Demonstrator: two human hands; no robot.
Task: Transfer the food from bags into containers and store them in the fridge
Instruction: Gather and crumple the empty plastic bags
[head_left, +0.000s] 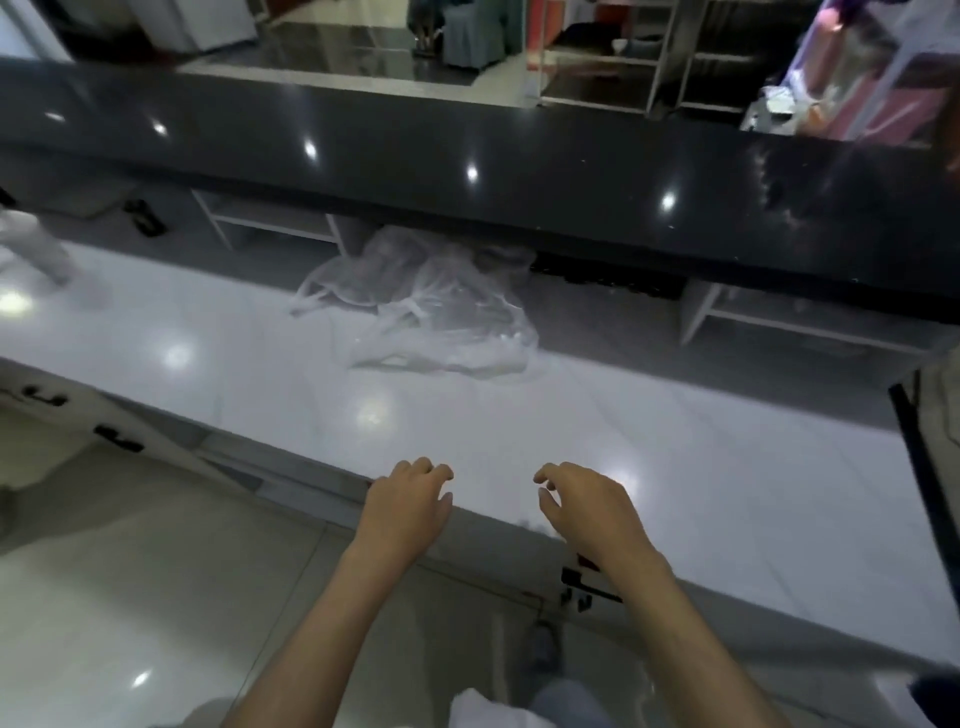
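A shiny white counter (675, 467) fills the middle. Thin bags (431, 306) lie in the center. Left hand (408, 499) and right hand (587, 506) at the bottom hold nothing, fingers loosely curled. A rough grab could rip the bags.

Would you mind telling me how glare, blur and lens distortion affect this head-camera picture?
In the head view, ceiling lights glare as bright spots on the glossy white countertop and the raised black counter ledge; wide-angle distortion bends both edges; the crumpled clear plastic bags look soft and hazy, their contents unreadable; the left hand and right hand are fairly sharp, both empty.
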